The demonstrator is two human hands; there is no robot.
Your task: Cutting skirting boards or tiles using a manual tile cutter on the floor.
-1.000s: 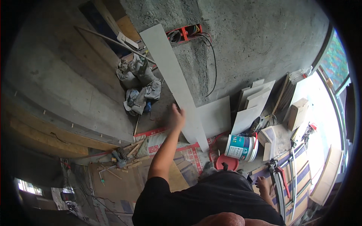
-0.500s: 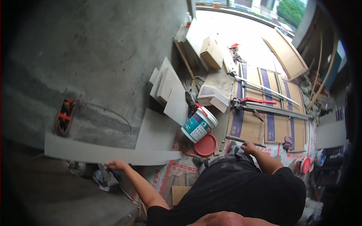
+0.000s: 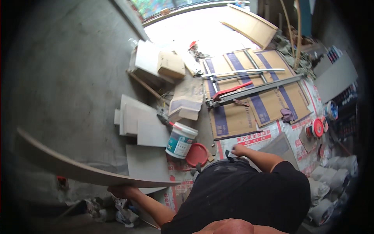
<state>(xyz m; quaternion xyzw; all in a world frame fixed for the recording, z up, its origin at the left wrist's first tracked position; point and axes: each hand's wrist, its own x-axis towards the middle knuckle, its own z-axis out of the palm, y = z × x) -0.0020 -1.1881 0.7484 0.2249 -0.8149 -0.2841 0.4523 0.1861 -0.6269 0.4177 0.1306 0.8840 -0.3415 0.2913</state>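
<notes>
A long, narrow grey tile strip [image 3: 91,170] stretches across the lower left, its edge turned up toward me and its far-left end raised. My left hand [image 3: 124,191] grips it from below near its right part; the fingers are partly hidden by the strip. By my waist, my right hand [image 3: 240,150] is closed, with the fingers curled beside a small dark item [image 3: 230,155] whose kind I cannot make out. Several grey tiles [image 3: 142,121] lean against the wall ahead of the strip.
A white-and-teal bucket [image 3: 181,141] stands beside a red lid [image 3: 196,155]. Ahead, a long tile cutter [image 3: 257,90] with a red handle lies on flattened cardboard [image 3: 233,119]. A red-lidded tub [image 3: 316,127] and wrapped grey bundles [image 3: 323,195] are on the right.
My left hand has taken hold of the tile strip, lifted it and tilted it edge-up. The view has turned right, and my right hand stays near my waist.
</notes>
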